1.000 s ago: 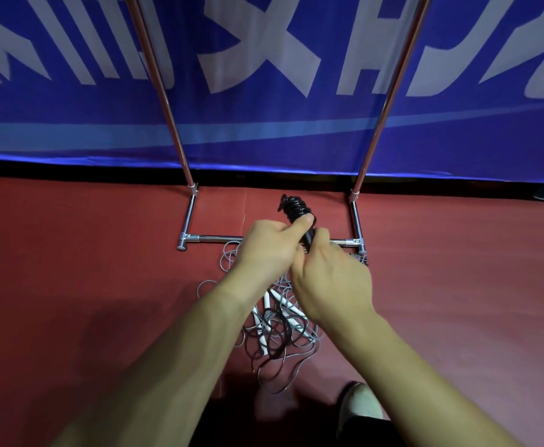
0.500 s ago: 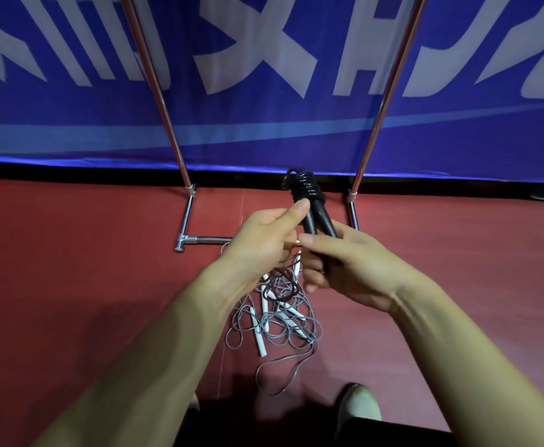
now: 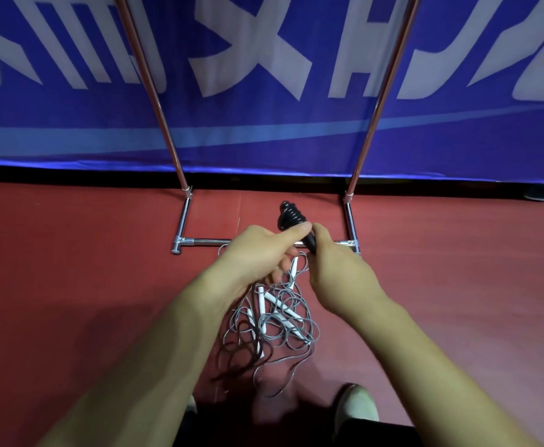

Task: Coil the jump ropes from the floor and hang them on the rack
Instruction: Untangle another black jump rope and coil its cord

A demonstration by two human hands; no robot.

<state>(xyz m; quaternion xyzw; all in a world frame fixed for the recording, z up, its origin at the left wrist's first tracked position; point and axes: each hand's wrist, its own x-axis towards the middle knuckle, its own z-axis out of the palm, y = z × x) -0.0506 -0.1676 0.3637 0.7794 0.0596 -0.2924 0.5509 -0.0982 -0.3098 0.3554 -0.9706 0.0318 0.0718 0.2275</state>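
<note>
While both hands meet above the rack's base bar (image 3: 206, 242), left hand (image 3: 257, 253) and right hand (image 3: 338, 272) close around the black jump rope (image 3: 291, 217), cord wound on its handles. Grey ropes (image 3: 280, 321) with white handles lie tangled on the red floor (image 3: 70, 269) below.

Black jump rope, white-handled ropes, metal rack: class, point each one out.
Black jump rope (image 3: 291, 217), head view, on its wound coil above the hands.
White-handled ropes (image 3: 282, 307), head view, on a white handle.
Metal rack (image 3: 204, 242), head view, on its front floor bar.
</note>
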